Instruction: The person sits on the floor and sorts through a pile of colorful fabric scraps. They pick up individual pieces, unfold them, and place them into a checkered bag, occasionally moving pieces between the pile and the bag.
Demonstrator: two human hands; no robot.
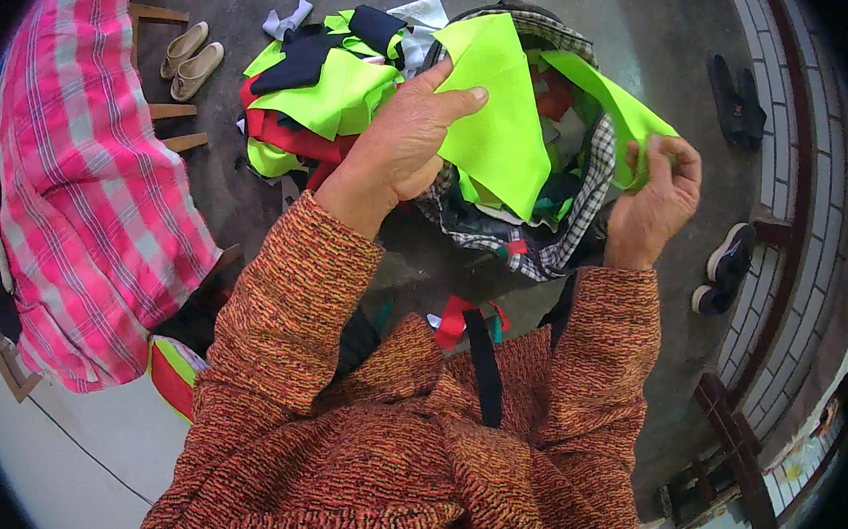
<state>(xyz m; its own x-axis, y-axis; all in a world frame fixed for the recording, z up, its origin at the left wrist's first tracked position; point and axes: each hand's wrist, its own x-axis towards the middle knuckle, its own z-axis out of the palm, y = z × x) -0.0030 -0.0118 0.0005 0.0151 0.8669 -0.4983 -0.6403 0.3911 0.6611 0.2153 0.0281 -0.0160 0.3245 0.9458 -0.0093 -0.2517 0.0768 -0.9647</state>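
Note:
My left hand [409, 131] grips a large neon-yellow fabric piece [494, 112] by its left edge, thumb on top. The piece hangs over a checked fabric bag [600, 164] full of mixed scraps. Pinched between the fingers of my right hand [655, 197] is a neon-yellow fabric strip [608, 96] on the bag's right side. Whether the strip and the large piece are joined cannot be made out. Left of the bag lies a heap of fabric scraps [343, 92] in neon yellow, navy, red and white.
A pink checked cloth [94, 202] covers furniture with wooden legs on the left. Beige shoes [197, 72] stand beside it. Dark shoes [729, 261] and black footwear [735, 100] lie along the tiled edge at right. Red and black strips [482, 352] rest near my lap.

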